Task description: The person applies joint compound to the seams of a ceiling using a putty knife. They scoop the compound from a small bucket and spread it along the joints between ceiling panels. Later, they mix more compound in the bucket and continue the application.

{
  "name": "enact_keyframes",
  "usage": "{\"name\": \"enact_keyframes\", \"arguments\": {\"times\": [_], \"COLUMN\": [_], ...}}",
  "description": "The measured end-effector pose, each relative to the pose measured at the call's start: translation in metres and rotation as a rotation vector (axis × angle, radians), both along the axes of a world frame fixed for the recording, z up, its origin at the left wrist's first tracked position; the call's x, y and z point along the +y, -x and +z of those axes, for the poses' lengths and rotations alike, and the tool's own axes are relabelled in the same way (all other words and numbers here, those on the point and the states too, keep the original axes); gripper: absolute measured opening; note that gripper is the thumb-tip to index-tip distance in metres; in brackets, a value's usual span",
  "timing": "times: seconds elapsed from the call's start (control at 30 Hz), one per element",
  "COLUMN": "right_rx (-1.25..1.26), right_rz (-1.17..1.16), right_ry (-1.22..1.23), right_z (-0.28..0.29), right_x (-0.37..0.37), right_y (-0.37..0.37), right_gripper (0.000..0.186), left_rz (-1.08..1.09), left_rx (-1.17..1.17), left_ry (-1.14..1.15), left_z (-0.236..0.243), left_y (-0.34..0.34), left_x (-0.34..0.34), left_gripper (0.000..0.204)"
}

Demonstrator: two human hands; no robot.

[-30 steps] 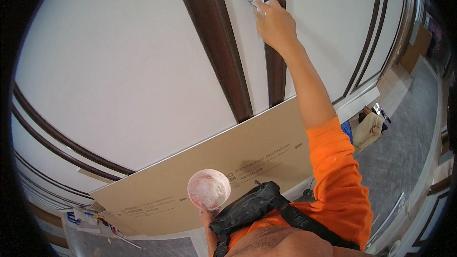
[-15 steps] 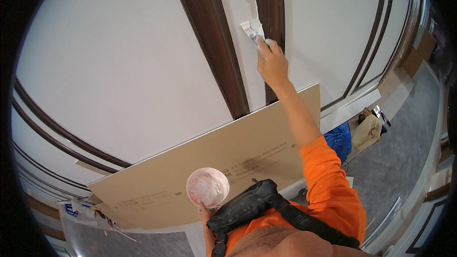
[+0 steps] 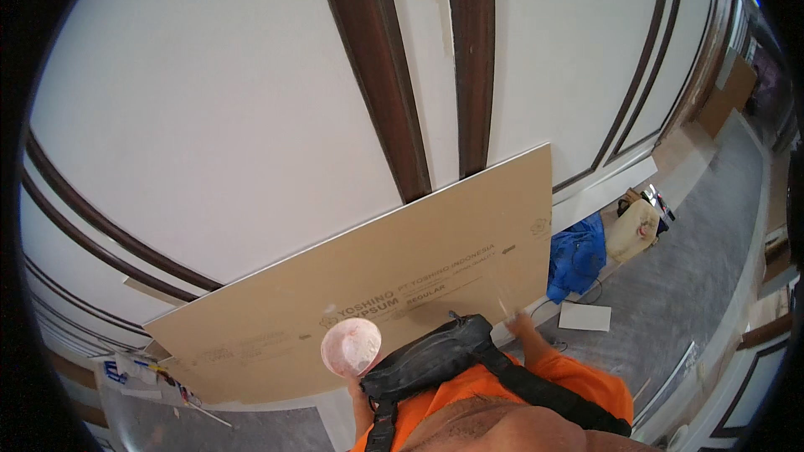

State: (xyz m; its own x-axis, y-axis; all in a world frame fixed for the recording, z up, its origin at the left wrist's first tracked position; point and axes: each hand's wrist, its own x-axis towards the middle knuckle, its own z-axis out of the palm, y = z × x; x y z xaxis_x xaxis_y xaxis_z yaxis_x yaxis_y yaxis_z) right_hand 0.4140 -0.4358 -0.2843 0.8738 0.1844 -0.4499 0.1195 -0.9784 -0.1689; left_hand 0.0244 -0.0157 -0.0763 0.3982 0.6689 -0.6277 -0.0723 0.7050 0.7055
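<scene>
Logging a change at the right side: my right hand [image 3: 521, 324], which was up at the wall with the putty knife half a second ago, is now down near my hip, in front of the brown board [image 3: 469, 226]. It is smeared by motion — a thin pale streak shows just above it, possibly the blade, but too blurred to confirm. Whether the fingers of that grip are spread or pressed together I cannot tell.

Left grip: my left hand [image 3: 358, 387] is pinching the tub [image 3: 340, 343] at its near, lower side, much of the hand being hidden. The tub sits in front of my body, mouth facing up toward me, pale material visible inside. It has shifted little across the three views.

Wall: the narrow white strip [image 3: 423, 75] between the left dark moulding [image 3: 373, 59] and the right dark moulding [image 3: 475, 67] is now unobstructed. An off-white band runs along its right side, beside the right moulding. Judgement: the stroke is broken off for the moment — no tool touches the strip, and the hands stand apart.
</scene>
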Motion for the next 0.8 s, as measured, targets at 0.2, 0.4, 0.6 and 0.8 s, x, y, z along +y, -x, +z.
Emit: {"name": "enact_keyframes", "arguments": {"times": [0.2,0.4,0.6,0.8], "right_rx": [0.428,0.467,-0.010,0.037], "right_rz": [-0.296,-0.591,-0.325,-0.124], "right_ry": [0.128,0.045,-0.355,-0.279], "right_z": [-0.053,-0.014,0.076,0.108], "right_x": [-0.090,-0.089,0.162,0.225], "right_y": [0.314,0.318,0.334,0.361], "right_gripper": [0.042,0.041,0.049,0.056], "left_rz": [0.003,-0.157,-0.203,-0.257], "left_rx": [0.215,0.168,0.198,0.172], "left_ry": [-0.039,0.024,-0.041,0.008], "left_z": [-0.003,-0.032,-0.028,-0.047], "left_y": [0.139,0.174,0.238,0.278], "left_x": [0.060,0.091,0.152,0.155], "left_gripper": [0.083,0.083,0.083,0.083]}}
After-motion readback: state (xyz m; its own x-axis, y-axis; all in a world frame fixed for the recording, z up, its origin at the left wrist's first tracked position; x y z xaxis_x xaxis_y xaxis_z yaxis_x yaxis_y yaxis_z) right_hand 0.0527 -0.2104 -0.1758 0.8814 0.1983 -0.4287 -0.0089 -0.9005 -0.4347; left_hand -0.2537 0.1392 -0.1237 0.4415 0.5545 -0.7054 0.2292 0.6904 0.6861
